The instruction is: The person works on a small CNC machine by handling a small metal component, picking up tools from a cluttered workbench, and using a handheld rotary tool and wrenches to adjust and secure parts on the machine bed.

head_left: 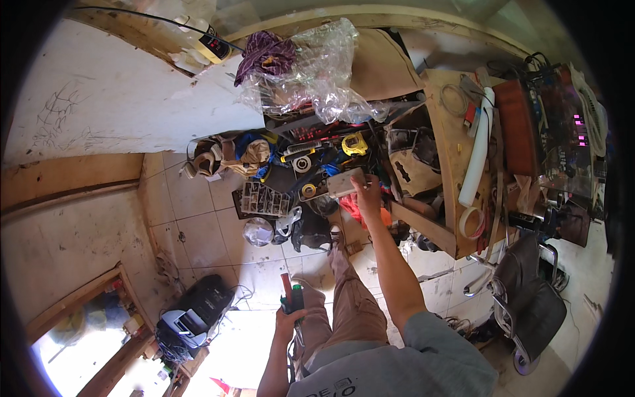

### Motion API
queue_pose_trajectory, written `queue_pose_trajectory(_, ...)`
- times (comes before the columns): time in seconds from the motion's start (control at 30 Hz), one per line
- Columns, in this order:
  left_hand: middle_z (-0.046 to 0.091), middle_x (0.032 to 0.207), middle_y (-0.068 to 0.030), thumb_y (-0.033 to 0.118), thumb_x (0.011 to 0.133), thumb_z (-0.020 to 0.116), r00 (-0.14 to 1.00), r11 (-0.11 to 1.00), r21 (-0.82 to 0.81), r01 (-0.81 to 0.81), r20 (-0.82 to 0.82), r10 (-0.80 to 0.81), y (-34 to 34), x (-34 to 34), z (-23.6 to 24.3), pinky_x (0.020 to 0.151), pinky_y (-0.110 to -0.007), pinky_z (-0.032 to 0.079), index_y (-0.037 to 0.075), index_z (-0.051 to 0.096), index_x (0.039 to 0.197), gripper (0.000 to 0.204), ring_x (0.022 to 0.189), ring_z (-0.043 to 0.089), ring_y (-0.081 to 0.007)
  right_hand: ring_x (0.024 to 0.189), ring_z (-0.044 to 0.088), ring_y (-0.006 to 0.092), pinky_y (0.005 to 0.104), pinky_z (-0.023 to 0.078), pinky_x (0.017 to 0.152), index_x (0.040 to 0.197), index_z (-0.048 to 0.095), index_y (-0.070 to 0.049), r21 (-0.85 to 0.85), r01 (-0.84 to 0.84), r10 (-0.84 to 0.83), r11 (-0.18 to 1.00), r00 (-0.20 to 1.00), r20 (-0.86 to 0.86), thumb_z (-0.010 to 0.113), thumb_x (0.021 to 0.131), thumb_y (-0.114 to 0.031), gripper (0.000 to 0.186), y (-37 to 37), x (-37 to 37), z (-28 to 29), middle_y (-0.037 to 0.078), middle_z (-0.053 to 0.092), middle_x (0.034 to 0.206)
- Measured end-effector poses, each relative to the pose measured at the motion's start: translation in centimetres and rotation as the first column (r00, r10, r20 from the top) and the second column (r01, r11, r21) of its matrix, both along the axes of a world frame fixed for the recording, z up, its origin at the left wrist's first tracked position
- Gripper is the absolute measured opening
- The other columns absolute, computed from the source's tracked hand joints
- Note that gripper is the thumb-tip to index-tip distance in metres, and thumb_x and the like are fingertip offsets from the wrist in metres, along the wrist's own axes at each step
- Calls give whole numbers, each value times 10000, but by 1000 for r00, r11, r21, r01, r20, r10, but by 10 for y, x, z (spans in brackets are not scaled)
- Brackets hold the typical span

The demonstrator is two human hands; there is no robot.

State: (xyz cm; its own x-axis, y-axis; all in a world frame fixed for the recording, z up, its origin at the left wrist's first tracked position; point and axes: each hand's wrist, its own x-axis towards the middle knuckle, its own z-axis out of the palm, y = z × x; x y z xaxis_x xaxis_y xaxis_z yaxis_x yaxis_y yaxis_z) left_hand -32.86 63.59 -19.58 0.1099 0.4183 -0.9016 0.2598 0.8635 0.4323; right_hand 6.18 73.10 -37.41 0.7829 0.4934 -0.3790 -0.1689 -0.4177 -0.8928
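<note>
Two grips shown: R hand (368, 190) curls its fingers, nearly closed, on the 3 o'clock end of a beige block (344, 183), approx. 1 o'clock from L hand (289, 320), whose fingers wrap a green-and-black tool (286, 304). Level R grip prob. best, w/ block clear of yellow tape measure (355, 143) at its 12 o'clock.

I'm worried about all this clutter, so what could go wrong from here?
With your left hand around the green item, only your right hand holds the pale block, which could slip. Your right shoe is close to the black bag, which might snag a step. A careless step could tip the compartment tray near the bag.
</note>
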Motion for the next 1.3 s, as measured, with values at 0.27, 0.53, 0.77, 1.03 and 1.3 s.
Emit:
queue_pose_trajectory(0.27, 654, 784, -50, 116, 733, 807, 999, 1000, 4, 28, -26, -28, 2, -12, -4, 582, -288, 530, 9, 639, 960, 302, 628, 622, -142, 984, 625, 291, 378, 489, 842, 1146, 586, 36, -103, 52, -49, 993, 998, 24, 743, 860, -458, 592, -10, 4, 27, 200, 647, 1059)
queue_pose_trajectory(0.53, 635, 767, -45, 115, 738, 805, 999, 999, -3, 42, -4, -42, 5, -11, 2, 579, -287, 514, 15, 633, 943, 285, 625, 607, -139, 983, 656, 344, 394, 490, 862, 1134, 604, 30, -76, -22, 35, 997, 986, 165, 719, 859, -457, 571, 27, 10, 46, 207, 691, 1051)
queue_pose_trajectory(0.77, 644, 848, -67, 77, 754, 762, 994, 994, -26, 103, -41, -104, 3, -12, 4, 609, -292, 562, 1, 602, 1012, 312, 691, 641, -153, 1015, 602, 375, 464, 489, 853, 1185, 578, -46, -320, -140, 303, 937, 782, 545, 724, 840, -341, 477, 51, 8, 52, 183, 605, 1127)
queue_pose_trajectory(1.03, 662, 790, -53, 111, 739, 818, 995, 998, -8, 60, -78, -60, -5, -16, 6, 592, -275, 503, 10, 645, 974, 309, 645, 621, -137, 1102, 537, 353, 462, 463, 914, 1278, 531, -75, -330, -430, 491, 840, 347, 799, 732, 750, -126, 568, 125, -8, 82, 168, 523, 1213)
queue_pose_trajectory(1.3, 644, 842, -75, 80, 735, 774, 993, 997, -46, 66, -95, -70, -1, -17, 15, 595, -305, 555, -4, 609, 1011, 332, 690, 644, -164, 936, 594, 291, 427, 528, 760, 1080, 620, -95, -389, -440, 507, 810, 189, 841, 669, 762, -93, 322, 155, -12, 29, 71, 601, 1087)
